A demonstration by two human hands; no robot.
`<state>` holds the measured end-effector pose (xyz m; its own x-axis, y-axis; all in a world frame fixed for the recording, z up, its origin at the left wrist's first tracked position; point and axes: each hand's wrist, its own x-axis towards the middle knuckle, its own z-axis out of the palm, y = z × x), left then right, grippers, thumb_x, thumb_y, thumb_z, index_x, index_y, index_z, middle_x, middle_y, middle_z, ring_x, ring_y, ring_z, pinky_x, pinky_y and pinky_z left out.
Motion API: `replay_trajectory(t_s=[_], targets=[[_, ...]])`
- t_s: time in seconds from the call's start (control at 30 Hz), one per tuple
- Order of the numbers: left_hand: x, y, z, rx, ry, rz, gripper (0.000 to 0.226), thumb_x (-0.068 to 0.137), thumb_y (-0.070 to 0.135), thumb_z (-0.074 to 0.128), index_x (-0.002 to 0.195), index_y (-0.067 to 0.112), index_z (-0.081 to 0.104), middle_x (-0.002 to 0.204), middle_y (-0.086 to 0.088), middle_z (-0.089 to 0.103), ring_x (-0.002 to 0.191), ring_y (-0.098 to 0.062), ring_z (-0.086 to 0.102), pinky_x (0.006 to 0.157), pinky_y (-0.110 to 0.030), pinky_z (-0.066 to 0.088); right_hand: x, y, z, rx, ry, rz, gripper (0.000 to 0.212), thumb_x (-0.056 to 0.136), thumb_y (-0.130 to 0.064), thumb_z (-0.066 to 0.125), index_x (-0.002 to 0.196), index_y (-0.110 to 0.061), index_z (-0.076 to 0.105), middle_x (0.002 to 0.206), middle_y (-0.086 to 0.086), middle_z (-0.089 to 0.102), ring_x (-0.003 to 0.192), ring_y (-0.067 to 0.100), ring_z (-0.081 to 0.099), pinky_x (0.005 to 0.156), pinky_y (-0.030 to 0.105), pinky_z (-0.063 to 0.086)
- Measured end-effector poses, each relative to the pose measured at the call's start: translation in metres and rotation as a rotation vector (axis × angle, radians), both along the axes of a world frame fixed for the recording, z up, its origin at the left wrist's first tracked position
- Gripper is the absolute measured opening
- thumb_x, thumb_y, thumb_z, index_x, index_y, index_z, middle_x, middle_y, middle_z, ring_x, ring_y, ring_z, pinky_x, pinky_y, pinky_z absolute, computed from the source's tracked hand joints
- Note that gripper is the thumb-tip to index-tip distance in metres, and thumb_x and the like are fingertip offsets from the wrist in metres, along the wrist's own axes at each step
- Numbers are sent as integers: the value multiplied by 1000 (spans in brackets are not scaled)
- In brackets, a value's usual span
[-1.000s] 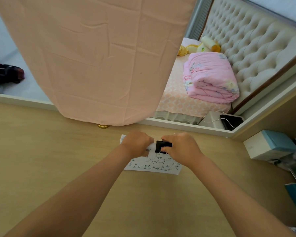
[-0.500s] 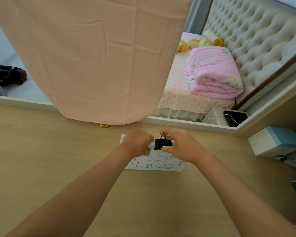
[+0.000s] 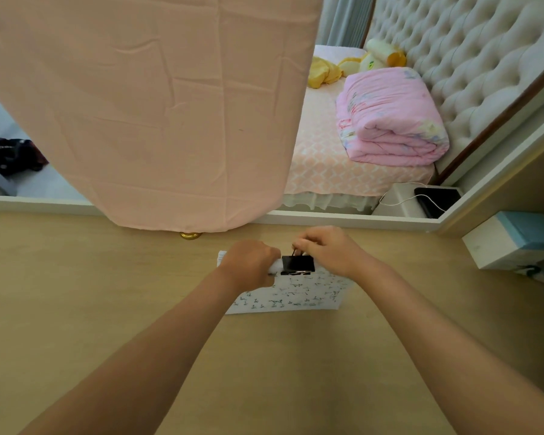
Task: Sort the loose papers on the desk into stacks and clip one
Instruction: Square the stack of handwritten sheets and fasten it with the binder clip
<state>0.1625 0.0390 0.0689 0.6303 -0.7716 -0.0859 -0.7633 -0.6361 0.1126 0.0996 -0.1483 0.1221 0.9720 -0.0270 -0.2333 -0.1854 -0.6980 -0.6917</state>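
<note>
The wooden desk [image 3: 107, 324] carries a stack of handwritten papers [image 3: 296, 298] near its far edge. The left hand [image 3: 248, 265] curls round the stack's far edge. Just right of it, the right hand [image 3: 330, 251] pinches the raised wire handle of the black binder clip [image 3: 297, 264] clamped there

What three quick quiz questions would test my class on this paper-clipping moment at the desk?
1. True or false: the black binder clip sits on the far edge of the stack of papers.
2. The right hand pinches: A) the clip's upright wire handle; B) a pen; C) the stack's near corner.
3. Fill in: the left hand grips the stack to the ___ of the clip.
Key: 1 true; 2 A; 3 left.
</note>
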Motion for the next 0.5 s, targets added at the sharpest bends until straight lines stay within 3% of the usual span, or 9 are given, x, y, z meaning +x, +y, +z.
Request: replay_trajectory(t_s=[0.1, 0.2, 0.3, 0.4, 0.5], targets=[[-2, 1, 0, -5, -8, -13, 15, 81, 32, 62, 91, 21, 61, 71, 6, 58, 64, -17, 55, 59, -30, 45, 24, 2, -14, 64, 51, -92, 24, 94, -34, 57, 82, -23, 73, 75, -8, 74, 77, 12, 68, 78, 39, 56], [-6, 3, -3, 3, -21, -22, 17, 83, 33, 60, 94, 21, 61, 73, 6, 57, 65, -17, 54, 58, -29, 41, 42, 6, -35, 22, 178, -167, 20, 95, -37, 59, 93, -22, 72, 77, -4, 74, 80, 16, 68, 76, 36, 55], [-7, 3, -3, 6, -29, -13, 16, 84, 33, 59, 94, 21, 59, 72, 7, 51, 64, -17, 49, 58, -28, 32, 55, 5, -46, -99, 233, -177, 18, 91, -41, 66, 96, -24, 71, 84, -5, 72, 82, 13, 66, 81, 38, 56], [-10, 3, -2, 20, -39, -22, 16, 85, 32, 57, 94, 20, 58, 72, 4, 54, 62, -19, 47, 57, -29, 31, 64, 5, -45, -310, 375, -118, 19, 85, -41, 73, 95, -26, 69, 86, -6, 70, 75, 14, 69, 76, 36, 59], [-13, 2, -1, 30, -44, -27, 15, 86, 32, 56, 96, 21, 58, 76, 3, 61, 62, -18, 47, 57, -29, 33, 62, 5, -58, -516, 525, -18, 29, 81, -37, 74, 102, -18, 70, 93, 0, 69, 83, 21, 67, 76, 35, 56]])
